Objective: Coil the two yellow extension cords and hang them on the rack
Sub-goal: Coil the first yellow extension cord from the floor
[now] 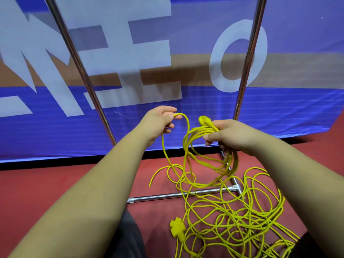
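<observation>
Right hand (230, 135), fingers curled round several cord (188, 142) loops, plug (203, 120) sticking out on top. Left hand (159, 121) pinches one strand between thumb and forefinger. Remaining cord lies tangled on red floor (55, 183) across rack (178, 195) base; socket (176, 227) near bottom.

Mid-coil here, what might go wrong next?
1. The floor pile is tangled; pulling on it may tighten knots.
2. Strands cross the rack base bar and may snag.
3. The coil in the right hand hangs uneven and might slip while the left hand feeds cord.
</observation>
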`<action>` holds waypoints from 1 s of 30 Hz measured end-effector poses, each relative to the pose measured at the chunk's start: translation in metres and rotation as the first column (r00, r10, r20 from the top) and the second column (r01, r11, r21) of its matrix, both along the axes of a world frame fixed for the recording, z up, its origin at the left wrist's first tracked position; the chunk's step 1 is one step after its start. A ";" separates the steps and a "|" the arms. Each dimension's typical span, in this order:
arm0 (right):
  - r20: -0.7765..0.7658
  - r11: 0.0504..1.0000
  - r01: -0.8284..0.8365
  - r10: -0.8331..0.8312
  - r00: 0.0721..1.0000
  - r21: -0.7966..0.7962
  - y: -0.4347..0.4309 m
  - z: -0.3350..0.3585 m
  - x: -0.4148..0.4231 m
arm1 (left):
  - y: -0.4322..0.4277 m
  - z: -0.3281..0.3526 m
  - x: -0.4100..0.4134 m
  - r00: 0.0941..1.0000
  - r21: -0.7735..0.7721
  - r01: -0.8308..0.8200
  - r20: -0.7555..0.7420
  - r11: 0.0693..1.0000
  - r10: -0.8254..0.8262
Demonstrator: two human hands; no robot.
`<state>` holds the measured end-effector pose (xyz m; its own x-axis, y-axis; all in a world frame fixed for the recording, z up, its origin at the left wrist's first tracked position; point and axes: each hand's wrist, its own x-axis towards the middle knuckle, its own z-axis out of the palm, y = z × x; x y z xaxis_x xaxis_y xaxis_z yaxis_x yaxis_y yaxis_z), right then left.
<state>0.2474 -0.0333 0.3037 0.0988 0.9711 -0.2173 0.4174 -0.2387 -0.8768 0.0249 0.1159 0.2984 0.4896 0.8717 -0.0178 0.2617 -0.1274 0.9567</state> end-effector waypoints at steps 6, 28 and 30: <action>0.175 0.950 0.298 -0.280 0.944 -0.087 0.002 -0.003 0.004 | 0.000 0.009 0.000 0.982 -0.014 -0.185 -0.042 0.983 0.185; -0.297 0.909 0.387 -0.417 0.859 -0.155 0.010 -0.006 0.015 | -0.032 0.016 0.006 0.946 0.211 0.255 -0.255 0.944 -0.199; -0.294 0.920 0.362 -0.391 0.872 -0.149 0.010 -0.008 0.011 | -0.039 0.018 0.012 0.938 0.197 0.315 -0.215 0.928 -0.273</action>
<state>0.2586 -0.0230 0.2955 0.3662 0.8497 -0.3793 -0.0108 -0.4037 -0.9148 0.0372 0.0766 0.3160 0.7314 0.6802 0.0493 0.3450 -0.4314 0.8336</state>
